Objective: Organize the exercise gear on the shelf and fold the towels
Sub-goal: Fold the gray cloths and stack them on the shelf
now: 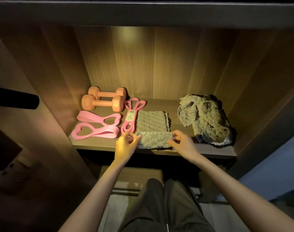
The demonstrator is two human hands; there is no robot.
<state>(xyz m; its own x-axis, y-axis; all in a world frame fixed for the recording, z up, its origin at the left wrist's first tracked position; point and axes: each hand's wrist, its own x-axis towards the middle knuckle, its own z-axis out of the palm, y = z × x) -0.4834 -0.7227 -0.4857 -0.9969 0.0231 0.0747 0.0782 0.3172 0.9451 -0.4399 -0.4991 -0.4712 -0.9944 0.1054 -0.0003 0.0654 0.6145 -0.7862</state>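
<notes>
Was mid-fold on grey-green fluffy terry towel at front-centre of wooden shelf, left hand & right hand each pinching an end of its doubled near edge; next prob. needed that edge carried back evenly.

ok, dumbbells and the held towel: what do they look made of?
Dumbbells: likely vinyl or neoprene coating, matte orange-pink, smooth with soft highlights; core hidden. Towel: looks like microfiber or chenille terry, grey-beige, tufted ribbed pile.
</notes>
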